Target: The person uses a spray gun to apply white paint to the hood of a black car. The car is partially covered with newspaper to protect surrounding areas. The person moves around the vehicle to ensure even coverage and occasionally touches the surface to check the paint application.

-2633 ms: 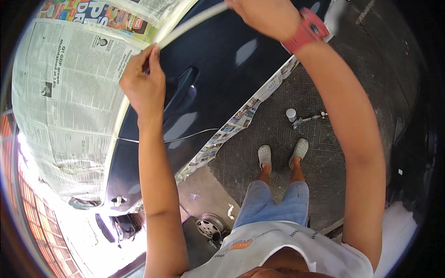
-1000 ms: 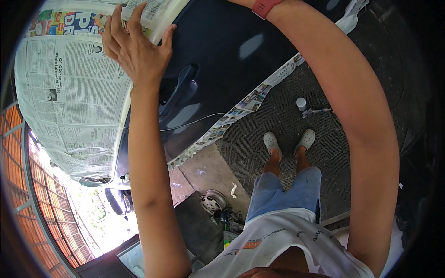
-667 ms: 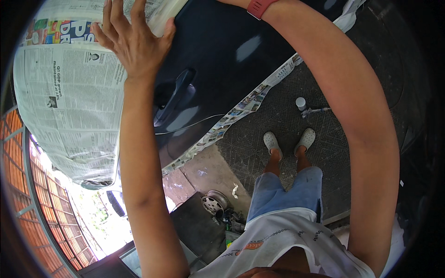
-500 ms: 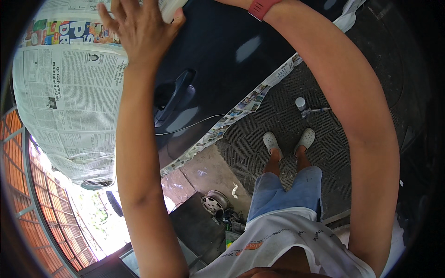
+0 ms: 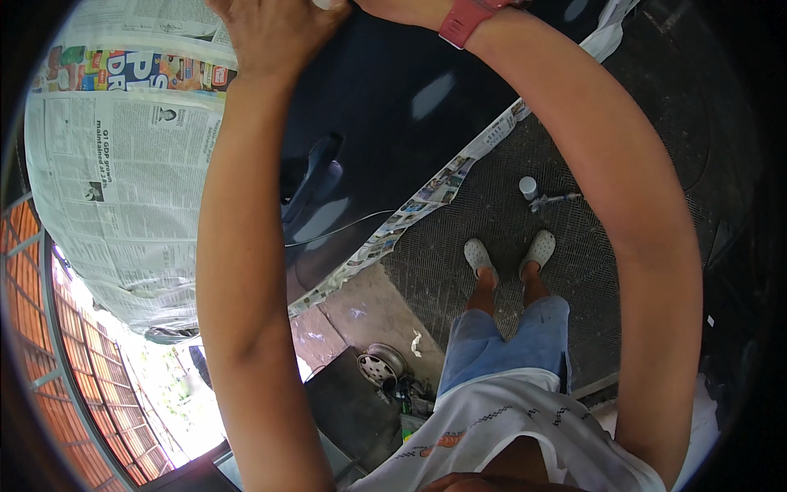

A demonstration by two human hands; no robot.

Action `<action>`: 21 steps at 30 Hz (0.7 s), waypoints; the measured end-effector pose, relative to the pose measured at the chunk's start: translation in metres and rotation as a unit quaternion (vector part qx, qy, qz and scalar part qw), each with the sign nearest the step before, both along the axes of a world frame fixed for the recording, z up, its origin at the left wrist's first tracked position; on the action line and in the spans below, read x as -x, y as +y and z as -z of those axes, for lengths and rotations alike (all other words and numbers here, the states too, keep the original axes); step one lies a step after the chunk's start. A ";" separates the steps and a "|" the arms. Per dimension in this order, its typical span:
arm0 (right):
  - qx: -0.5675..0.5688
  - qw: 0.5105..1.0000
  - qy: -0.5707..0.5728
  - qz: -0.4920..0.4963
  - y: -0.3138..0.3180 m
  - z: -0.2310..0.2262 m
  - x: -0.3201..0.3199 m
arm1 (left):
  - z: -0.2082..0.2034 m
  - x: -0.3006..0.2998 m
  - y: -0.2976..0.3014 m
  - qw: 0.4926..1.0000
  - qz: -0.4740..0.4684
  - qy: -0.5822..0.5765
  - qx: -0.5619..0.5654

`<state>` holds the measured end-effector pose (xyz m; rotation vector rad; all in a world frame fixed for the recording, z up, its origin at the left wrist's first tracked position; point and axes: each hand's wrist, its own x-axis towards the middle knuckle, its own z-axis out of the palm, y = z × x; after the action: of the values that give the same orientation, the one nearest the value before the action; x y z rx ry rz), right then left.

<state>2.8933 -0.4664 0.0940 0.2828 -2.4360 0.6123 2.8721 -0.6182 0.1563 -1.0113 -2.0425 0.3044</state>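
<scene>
Newsprint (image 5: 147, 221) covers the left; masking appears in hand. Left hand (image 5: 275, 33), right hand (image 5: 406, 10) partly out of view: I cannot tell opening or hold. Next likely calls for pressing along the door (image 5: 377, 115).

The dark car panel (image 5: 385, 98) in front of me looks smooth and glossy, throwing back milky patches of light, and its door handle (image 5: 321, 162) has the same sheen. Thin, matt newspaper (image 5: 139, 213) wraps the curved side, crinkling toward the bottom; more printed paper (image 5: 451, 179) edges the panel. Underfoot, the black floor covering (image 5: 607, 303) looks rough and finely ridged. I see matt, perforated plastic-looking clogs (image 5: 479, 256), faded blue cloth shorts (image 5: 498, 348), a thin white cloth shirt (image 5: 533, 410), a rubbery red wristband (image 5: 470, 18) and a dull metal wheel (image 5: 377, 367).
</scene>
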 end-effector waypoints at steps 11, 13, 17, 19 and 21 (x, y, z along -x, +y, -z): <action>0.639 0.750 -0.007 0.172 0.055 0.065 -0.056 | 0.000 0.004 -0.002 0.999 -0.030 -0.012 0.007; 0.531 0.832 0.062 0.147 0.065 0.129 -0.098 | -0.004 -0.008 0.010 0.999 -0.028 -0.023 0.012; 0.430 0.857 -0.198 0.204 0.061 0.252 -0.238 | -0.005 -0.008 0.018 0.998 -0.024 0.000 0.058; 0.405 0.842 -0.251 0.253 0.042 0.295 -0.324 | -0.003 -0.006 0.025 0.997 -0.023 -0.006 0.068; 0.435 0.776 -0.369 0.270 0.022 0.321 -0.412 | -0.003 -0.009 0.029 0.996 -0.028 0.010 0.082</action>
<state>3.3057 -0.4443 -0.2267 -1.1969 -2.3579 1.6819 2.8807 -0.5892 0.1589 -1.0449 -2.0558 0.5162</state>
